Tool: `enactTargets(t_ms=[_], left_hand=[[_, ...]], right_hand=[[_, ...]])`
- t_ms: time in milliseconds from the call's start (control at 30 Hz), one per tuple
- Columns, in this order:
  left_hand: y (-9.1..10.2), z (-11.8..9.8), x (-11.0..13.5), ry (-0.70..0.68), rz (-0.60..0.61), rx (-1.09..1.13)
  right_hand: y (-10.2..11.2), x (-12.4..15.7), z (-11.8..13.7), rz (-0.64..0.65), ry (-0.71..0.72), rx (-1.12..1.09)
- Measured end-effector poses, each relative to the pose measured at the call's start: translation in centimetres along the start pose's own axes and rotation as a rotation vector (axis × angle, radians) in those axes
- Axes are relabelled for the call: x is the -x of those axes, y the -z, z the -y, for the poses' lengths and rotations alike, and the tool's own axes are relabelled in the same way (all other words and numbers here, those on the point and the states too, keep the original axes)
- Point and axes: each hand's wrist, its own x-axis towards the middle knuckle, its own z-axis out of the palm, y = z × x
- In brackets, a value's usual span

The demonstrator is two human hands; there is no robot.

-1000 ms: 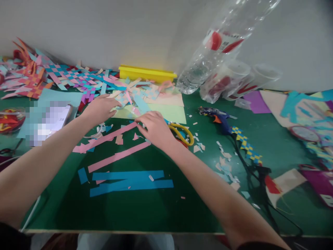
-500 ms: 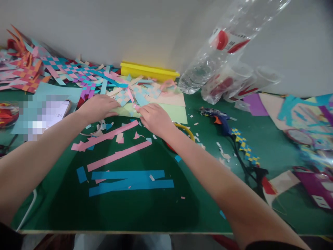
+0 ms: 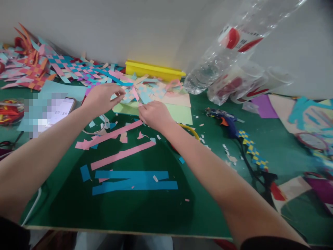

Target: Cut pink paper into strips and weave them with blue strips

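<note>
Has left hand (image 3: pixel 104 99) fingers slightly parted, no visible load, next to paper scraps (image 3: pixel 157 91) toward back edge of surface (image 3: pixel 125 215); right hand (image 3: pixel 156 116) fingers bunched by pale green sheet (image 3: pixel 182 113), can't tell if holding. Has pink strips (image 3: pixel 123 155) mid-surface and blue strips (image 3: pixel 156 185) nearer front edge, laid flat, likely for separation and reach.

Here's the table (image 3: pixel 119 217), green all over! Blue strips (image 3: pixel 137 185) lie up front, pink strips (image 3: pixel 122 155) slanting just behind, scraps (image 3: pixel 140 135) scattered all around. Farther back, a pale green sheet (image 3: pixel 180 113), and a bottle (image 3: pixel 201 74), tilted! Over to the right, the glue gun (image 3: pixel 229 125), a checkered braid (image 3: pixel 251 148) beside its cable (image 3: pixel 246 160); far left, a pale blue sheet (image 3: pixel 62 91).
</note>
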Motion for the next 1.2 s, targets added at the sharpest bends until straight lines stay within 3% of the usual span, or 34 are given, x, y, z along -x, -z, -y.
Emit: enactTargets(t_ms=[67, 233, 433, 633, 933, 1100, 1200], left_hand=[[0.0, -0.7, 1.0, -0.025, -0.086, 0.000], [-0.9, -0.3, 2.4, -0.214, 0.094, -0.300], [-1.2, 1.7, 1.3, -0.400, 0.117, -0.531], [-1.2, 1.6, 0.3, -0.594, 0.058, -0.617], [-1.0, 0.9, -1.5, -0.469, -0.105, -0.546], [-1.6, 0.6, -0.4, -0.387, -0.250, -0.380], [-2.2, 0.5, 0.5, -0.442, -0.194, -0.429]], right_hand=[[0.4, 0.0, 0.1, 0.044, -0.052, -0.013], [0.9, -0.2, 0.1, 0.091, -0.135, -0.011], [1.3, -0.2, 0.0, 0.101, -0.150, -0.039], [1.3, -0.2, 0.2, 0.123, -0.106, 0.001], [0.9, -0.4, -0.2, 0.091, -0.065, 0.010], [1.2, -0.9, -0.2, 0.129, -0.141, 0.033], [1.3, -1.1, -0.3, 0.132, -0.163, 0.035]])
